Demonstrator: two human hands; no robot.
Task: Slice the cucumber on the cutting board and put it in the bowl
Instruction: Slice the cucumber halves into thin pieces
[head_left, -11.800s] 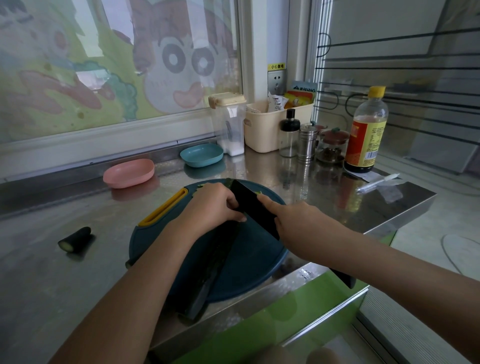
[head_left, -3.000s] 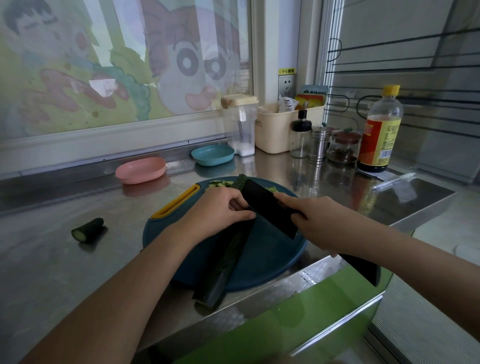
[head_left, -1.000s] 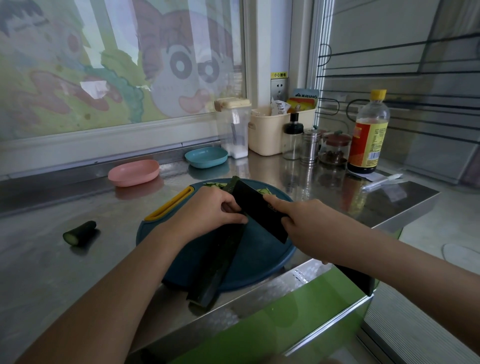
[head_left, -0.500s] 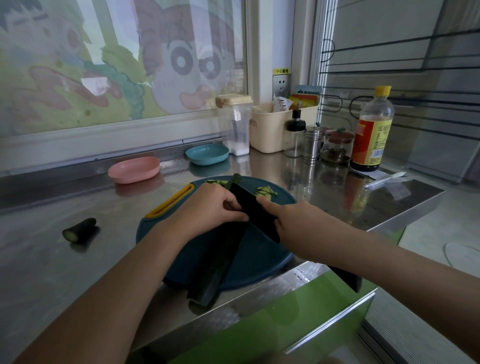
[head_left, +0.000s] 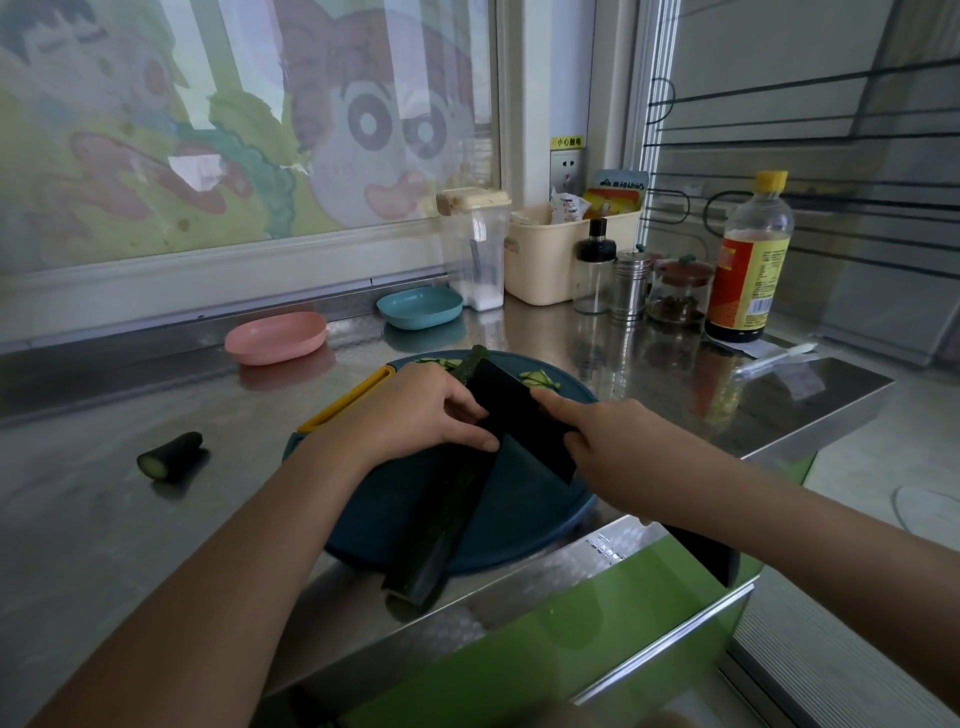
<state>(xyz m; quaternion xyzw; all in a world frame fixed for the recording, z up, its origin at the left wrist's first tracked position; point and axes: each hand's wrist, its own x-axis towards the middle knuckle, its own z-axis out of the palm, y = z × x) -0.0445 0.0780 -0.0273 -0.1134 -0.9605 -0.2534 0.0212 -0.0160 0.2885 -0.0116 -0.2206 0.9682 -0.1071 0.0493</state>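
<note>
The long, dark-green cucumber lies diagonally across the round blue cutting board, near end overhanging the rim; thin slices lie at the far rim. The left hand curls over it; the right hand grips the black knife. The beige bin behind holds packets.

A single wide-angle camera was worn on the head, above and behind the grip. It faced forward and down, at close range. The right hand gripping the knife and the left hand holding the cucumber sat at frame centre. The window stood beyond the grip, and the forearms lay on its near side.
</note>
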